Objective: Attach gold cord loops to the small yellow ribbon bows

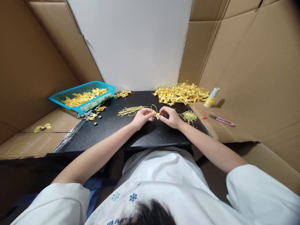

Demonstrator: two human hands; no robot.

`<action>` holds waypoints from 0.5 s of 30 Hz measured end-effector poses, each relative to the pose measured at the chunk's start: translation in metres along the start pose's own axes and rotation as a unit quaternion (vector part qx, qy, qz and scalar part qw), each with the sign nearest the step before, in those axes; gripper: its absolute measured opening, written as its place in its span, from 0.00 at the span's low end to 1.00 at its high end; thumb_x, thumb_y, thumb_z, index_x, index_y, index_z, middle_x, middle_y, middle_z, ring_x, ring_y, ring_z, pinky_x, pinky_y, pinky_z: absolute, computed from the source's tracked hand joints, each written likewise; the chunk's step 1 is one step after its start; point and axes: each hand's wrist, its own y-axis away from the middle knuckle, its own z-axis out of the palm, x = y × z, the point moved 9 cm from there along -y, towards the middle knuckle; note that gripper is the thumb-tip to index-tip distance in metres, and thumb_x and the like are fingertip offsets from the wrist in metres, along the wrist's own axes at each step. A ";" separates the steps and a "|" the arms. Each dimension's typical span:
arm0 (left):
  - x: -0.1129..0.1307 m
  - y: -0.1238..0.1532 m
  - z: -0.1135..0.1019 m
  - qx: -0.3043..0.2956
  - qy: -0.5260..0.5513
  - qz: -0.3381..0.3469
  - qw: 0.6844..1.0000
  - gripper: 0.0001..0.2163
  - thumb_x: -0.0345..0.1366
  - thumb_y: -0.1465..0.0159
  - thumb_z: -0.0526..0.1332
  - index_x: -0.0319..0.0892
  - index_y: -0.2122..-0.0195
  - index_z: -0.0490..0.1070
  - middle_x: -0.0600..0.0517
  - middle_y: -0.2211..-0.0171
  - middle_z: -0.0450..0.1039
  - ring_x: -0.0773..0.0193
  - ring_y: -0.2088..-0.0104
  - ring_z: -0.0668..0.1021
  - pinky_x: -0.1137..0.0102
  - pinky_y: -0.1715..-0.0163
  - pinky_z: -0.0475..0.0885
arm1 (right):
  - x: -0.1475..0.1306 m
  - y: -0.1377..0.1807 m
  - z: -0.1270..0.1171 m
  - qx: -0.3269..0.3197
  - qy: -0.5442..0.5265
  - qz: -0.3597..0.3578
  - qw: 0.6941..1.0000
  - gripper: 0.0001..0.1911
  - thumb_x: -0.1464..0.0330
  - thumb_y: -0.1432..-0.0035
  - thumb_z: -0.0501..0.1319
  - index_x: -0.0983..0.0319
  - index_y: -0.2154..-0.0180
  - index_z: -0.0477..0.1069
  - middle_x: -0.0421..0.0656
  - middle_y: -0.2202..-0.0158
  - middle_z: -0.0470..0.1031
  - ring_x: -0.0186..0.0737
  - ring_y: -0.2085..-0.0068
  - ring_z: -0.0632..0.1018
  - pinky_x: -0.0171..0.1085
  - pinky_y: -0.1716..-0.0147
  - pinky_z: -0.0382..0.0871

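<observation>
Both of my hands meet over the middle of the black table (112, 131). My left hand (142, 117) and my right hand (170, 116) are closed in pinches on a small yellow ribbon bow (155, 112), whose loop sticks up between them. A bundle of cut yellow ribbon strips (131, 110) lies just left of my left hand. A small tuft of yellow thread scraps (188, 116) lies to the right of my right hand.
A teal basket (70, 93) with yellow bows stands at the back left, with small silver beads (87, 116) beside it. A heap of yellow ribbon pieces (181, 93) lies at the back right. A thread spool (211, 97) and pink scissors (222, 120) rest on cardboard at right. Cardboard walls enclose the desk.
</observation>
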 end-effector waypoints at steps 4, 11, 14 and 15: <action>0.008 0.003 0.004 -0.007 -0.043 0.042 0.998 0.19 0.44 0.54 0.73 0.37 0.70 0.69 0.55 0.76 0.72 0.72 0.77 0.72 0.73 0.72 0.71 | 0.014 0.001 0.013 -0.045 -0.013 0.062 0.997 0.14 0.60 0.43 0.60 0.63 0.73 0.65 0.38 0.77 0.67 0.31 0.75 0.64 0.33 0.72 0.56; -0.001 0.002 0.006 -0.057 0.000 -0.016 0.998 0.12 0.41 0.46 0.64 0.39 0.68 0.65 0.55 0.79 0.71 0.69 0.78 0.75 0.72 0.74 0.73 | 0.013 -0.001 0.024 -0.086 -0.119 0.062 0.987 0.13 0.60 0.42 0.57 0.64 0.72 0.66 0.36 0.78 0.63 0.29 0.75 0.62 0.31 0.73 0.57; 0.002 0.004 0.010 -0.085 -0.045 0.002 0.995 0.13 0.43 0.45 0.64 0.39 0.72 0.64 0.54 0.79 0.70 0.69 0.80 0.74 0.73 0.75 0.71 | 0.012 0.000 0.024 -0.092 -0.132 0.061 0.985 0.14 0.59 0.42 0.57 0.63 0.71 0.65 0.35 0.77 0.61 0.29 0.76 0.61 0.31 0.73 0.57; 0.003 0.004 0.011 -0.092 -0.067 0.014 0.993 0.14 0.44 0.44 0.63 0.39 0.74 0.64 0.54 0.79 0.70 0.70 0.79 0.74 0.73 0.76 0.71 | 0.012 0.000 0.024 -0.092 -0.132 0.061 0.985 0.14 0.58 0.42 0.58 0.63 0.71 0.64 0.35 0.77 0.61 0.29 0.75 0.61 0.31 0.73 0.57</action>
